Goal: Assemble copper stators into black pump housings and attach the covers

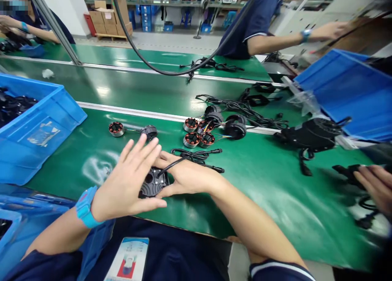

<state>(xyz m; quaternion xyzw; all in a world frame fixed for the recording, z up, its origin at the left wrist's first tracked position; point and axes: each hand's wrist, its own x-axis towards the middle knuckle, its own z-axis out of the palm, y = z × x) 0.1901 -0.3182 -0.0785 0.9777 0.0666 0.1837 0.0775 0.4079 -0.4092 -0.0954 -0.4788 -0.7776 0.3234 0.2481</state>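
Note:
A round black motor housing point(152, 183) lies on the green belt point(260, 179) between my two hands. My left hand point(130, 179) rests over its left side with fingers stretched out and spread. My right hand point(186, 177) lies against its right side, fingers flat along the part, where a black cable point(171, 165) leaves it. A coil of black cable point(199, 155) sits just behind my right hand. Further back lie several copper-wound stators point(196, 132) and black motor caps point(235, 128).
A blue bin point(36, 130) stands at the left and another blue bin point(346, 89) at the right. A lone stator point(116, 128) and cap point(149, 130) lie near the rail. A co-worker's hand point(375, 187) holds black parts at the right. Another person's arm point(288, 38) reaches across the far side.

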